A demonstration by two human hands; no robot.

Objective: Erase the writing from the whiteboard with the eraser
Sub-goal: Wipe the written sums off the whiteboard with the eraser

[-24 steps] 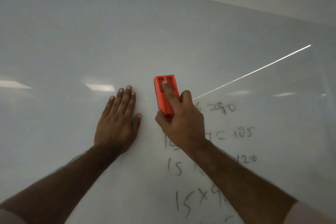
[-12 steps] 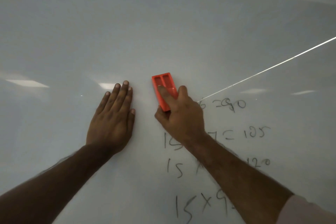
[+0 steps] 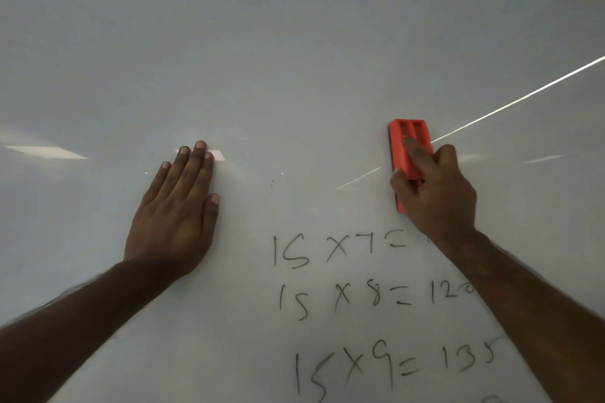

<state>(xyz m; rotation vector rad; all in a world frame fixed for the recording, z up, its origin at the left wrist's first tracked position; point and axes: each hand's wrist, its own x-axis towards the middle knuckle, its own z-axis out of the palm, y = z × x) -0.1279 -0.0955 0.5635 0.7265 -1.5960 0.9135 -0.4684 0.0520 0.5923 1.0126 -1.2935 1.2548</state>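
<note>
Whiteboard [image 3: 294, 42]: filling nearly the whole view; its upper part is showing no marks, only soft ceiling-light reflections and one thin bright streak running up to the right.

Writing [image 3: 360, 301]: sitting in the lower middle of the board in dark marker. Three sums are reading downward: "15 x 7 =", "15 x 8 = 120", "15 x 9 = 135". The answer on the first line is lying hidden behind the right forearm.

Eraser [image 3: 407, 154]: orange-red block with a dark pad edge, standing roughly upright against the board, above and to the right of the top sum. Its back is showing two long recessed slots; nothing is visible in them except the fingertip lying across.

Right hand [image 3: 435, 196]: closing around the eraser's lower half, index finger stretching up along its back, thumb on the left edge, pressing it to the board.

Left hand [image 3: 176, 206]: lying flat and spread on the board, fingers together and pointing up, holding nothing, well apart from the eraser and just left of the writing.

Sleeves: cannot tell; only bare forearms are showing.
</note>
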